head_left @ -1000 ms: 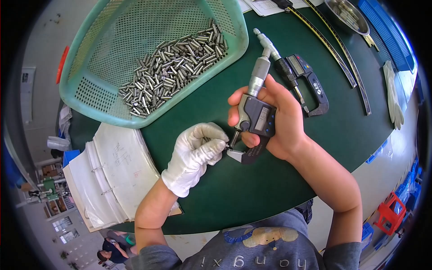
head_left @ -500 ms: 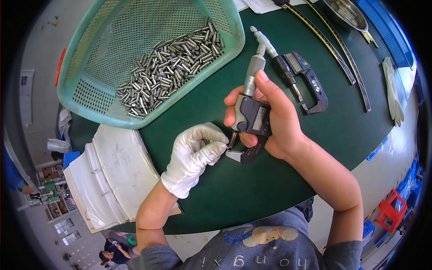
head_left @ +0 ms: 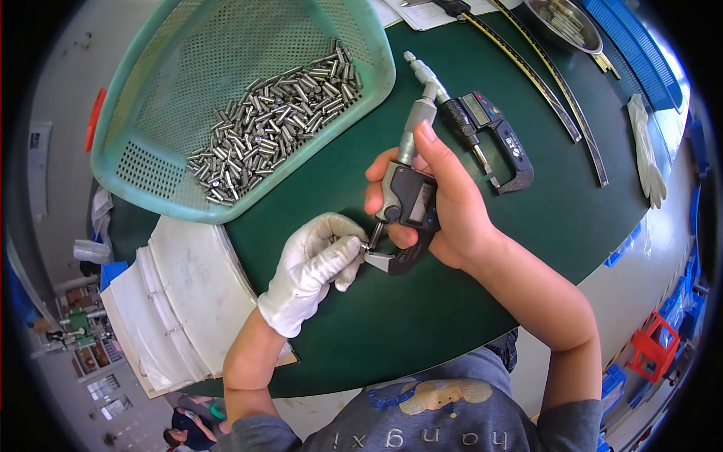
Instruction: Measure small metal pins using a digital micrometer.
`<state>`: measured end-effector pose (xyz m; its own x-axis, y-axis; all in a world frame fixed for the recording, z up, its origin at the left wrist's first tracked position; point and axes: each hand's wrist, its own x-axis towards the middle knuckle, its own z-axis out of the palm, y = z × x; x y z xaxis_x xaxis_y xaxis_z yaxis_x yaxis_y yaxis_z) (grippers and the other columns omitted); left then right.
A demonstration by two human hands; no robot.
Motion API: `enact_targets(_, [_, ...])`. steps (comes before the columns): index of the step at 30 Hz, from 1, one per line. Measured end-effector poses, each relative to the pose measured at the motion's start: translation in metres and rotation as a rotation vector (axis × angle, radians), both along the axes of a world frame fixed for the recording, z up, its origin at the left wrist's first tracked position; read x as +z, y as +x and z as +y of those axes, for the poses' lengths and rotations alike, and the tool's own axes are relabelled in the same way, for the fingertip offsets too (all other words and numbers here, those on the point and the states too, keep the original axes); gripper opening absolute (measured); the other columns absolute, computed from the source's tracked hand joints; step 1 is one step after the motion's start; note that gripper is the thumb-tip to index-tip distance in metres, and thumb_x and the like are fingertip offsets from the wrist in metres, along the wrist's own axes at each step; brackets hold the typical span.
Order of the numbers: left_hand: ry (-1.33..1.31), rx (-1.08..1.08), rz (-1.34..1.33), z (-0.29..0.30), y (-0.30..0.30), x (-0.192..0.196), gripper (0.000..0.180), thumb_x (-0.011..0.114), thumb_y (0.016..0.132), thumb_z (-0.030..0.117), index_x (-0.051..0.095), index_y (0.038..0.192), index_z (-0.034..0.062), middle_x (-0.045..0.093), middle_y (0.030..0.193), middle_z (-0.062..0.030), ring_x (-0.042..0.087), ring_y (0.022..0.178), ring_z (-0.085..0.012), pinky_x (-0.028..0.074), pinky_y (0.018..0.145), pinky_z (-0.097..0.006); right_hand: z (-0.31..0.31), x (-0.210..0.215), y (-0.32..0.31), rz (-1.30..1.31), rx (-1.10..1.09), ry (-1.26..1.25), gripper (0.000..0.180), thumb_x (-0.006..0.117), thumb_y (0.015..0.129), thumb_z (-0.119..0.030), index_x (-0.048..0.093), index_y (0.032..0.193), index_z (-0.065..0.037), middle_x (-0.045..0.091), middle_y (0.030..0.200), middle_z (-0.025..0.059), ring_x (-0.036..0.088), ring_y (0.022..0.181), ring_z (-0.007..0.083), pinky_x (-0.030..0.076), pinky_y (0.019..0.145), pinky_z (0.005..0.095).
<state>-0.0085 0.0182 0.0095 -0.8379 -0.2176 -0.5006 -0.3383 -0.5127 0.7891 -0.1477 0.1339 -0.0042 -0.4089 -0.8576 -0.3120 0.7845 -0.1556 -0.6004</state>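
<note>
The gloved left hand point(head_left: 315, 265) is pinching a small steel pin point(head_left: 364, 246) between the anvils of the digital micrometer point(head_left: 405, 197), which the bare right hand point(head_left: 440, 203) is gripping tight, thumb on its thimble, for steadiness.

One view only, from a fisheye camera worn on the person's head. It looks steeply down on the green tabletop point(head_left: 572, 226) from close above, so the two hands sit near the middle of the frame and the forearms come in from the lower edge. The person's own shirt fills the bottom. Straight lines bend toward the dark round rim. The tabletop's near edge curves across the lower part, its far edge runs out at the top, and floor shows past its left and right edges
</note>
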Motion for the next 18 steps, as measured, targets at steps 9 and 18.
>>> enact_targets(9, [-0.048,-0.016,0.044,-0.002,0.003,-0.004,0.017,0.060,0.081,0.014,0.054,0.089,0.0010,0.051,0.071,-0.0035,0.045,0.053,-0.0082,0.036,0.047,-0.020,-0.002,0.002,0.004,0.011,0.030,0.040,0.056,0.030,0.085,-0.057,0.052,0.085,-0.005,0.056,0.067,0.0102,0.041,0.038,0.0131,0.034,0.036,0.0233])
enact_targets(18, [0.299,0.272,0.187,-0.025,0.005,-0.002,0.016,0.049,0.085,0.018,0.052,0.089,0.0034,0.056,0.083,-0.0107,0.056,0.065,-0.0180,0.045,0.055,-0.026,0.002,-0.003,0.006,-0.099,-0.001,-0.009,0.058,0.020,0.087,-0.052,0.050,0.087,-0.001,0.055,0.067,0.0141,0.041,0.039,0.0167,0.035,0.036,0.0247])
